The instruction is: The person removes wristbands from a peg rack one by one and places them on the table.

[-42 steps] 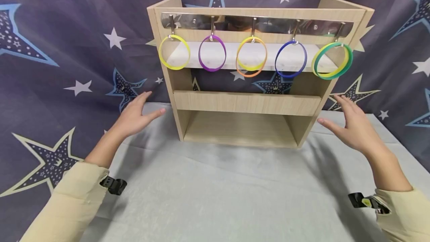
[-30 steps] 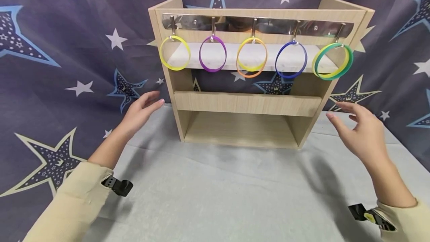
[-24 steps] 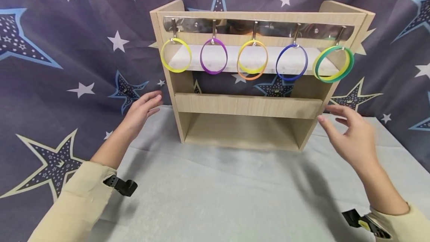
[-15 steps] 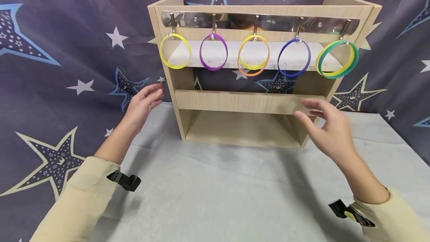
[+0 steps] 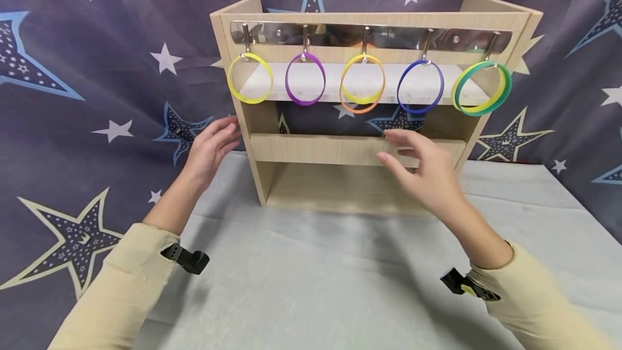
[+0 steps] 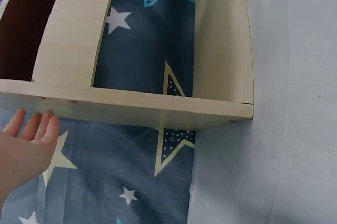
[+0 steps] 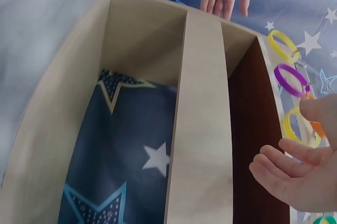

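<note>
Hovering near hanging orange ring (image 5: 358, 111): right hand (image 5: 427, 172).

Backdrop cloth (image 5: 130, 18): dark purple-grey, hanging in folds; printed with plain white stars (image 5: 166, 60), larger blue-edged stars (image 5: 180, 127) and cream-edged stars (image 5: 68, 242), several bearing a small crown (image 5: 85, 239). Table cover (image 5: 301, 280): pale grey, lightly creased, running back to the backdrop.

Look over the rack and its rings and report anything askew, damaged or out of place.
Nothing looks broken or fallen: the rings all hang from hooks on the wooden rack. The one uneven detail: the middle hook and the far-right hook bear two each, the others one.
</note>
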The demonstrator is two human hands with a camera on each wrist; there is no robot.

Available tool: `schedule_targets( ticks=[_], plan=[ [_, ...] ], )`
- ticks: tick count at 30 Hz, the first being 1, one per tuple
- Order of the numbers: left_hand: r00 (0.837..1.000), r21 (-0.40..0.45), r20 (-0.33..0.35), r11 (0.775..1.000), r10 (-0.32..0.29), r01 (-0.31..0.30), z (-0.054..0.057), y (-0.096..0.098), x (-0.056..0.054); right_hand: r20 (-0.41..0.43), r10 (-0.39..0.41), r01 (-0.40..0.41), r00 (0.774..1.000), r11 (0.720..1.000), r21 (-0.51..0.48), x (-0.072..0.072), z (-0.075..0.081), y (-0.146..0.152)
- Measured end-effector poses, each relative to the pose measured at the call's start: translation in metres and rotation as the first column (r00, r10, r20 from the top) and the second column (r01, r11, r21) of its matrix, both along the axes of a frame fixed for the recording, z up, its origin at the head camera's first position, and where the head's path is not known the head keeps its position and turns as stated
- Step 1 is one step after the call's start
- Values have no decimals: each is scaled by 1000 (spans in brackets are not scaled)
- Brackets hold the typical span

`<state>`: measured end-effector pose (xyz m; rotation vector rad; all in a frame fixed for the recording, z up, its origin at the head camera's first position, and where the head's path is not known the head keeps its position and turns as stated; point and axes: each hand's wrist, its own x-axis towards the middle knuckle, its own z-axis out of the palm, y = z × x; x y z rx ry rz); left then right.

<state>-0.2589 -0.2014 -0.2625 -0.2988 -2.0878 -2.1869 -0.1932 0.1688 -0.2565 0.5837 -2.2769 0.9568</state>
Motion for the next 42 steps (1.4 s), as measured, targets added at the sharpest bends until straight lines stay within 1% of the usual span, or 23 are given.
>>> schedule_targets(
  ticks=[8, 12, 15, 19, 25, 27, 35, 42],
  plan=[
    [999, -29, -22, 999, 26, -26, 2, 5, -2, 12, 83, -82, 996, 996, -24, -4, 6, -22],
    [999, -8, -35, 1000, 21, -22, 1, 5, -3, 11, 110, -110, 994, 993, -35, -5, 7, -28],
    [999, 25, -48, 1000, 15, -14, 0, 5, -5, 24, 125, -124, 992, 991, -50, -6, 8, -31],
    [999, 38, -50, 999, 14, -12, 0, 5, -6, 54, 147, -143, 988, 987, -71, -9, 9, -35],
    [999, -8, -38, 999, 31, -32, 3, 7, -5, 100, 171, -160, 980, 981, -108, -14, 7, -42],
    [999, -8, -42, 999, 33, -33, 3, 8, -5, 106, 179, -166, 978, 979, -122, -15, 7, -45],
    [997, -1, -70, 999, 33, -33, 2, 9, -6, 79, 183, -173, 980, 978, -117, -17, 10, -53],
    [997, 6, -63, 999, 36, -35, 3, 7, -7, 72, 229, -216, 971, 964, -155, -17, 19, -63]
  ],
)
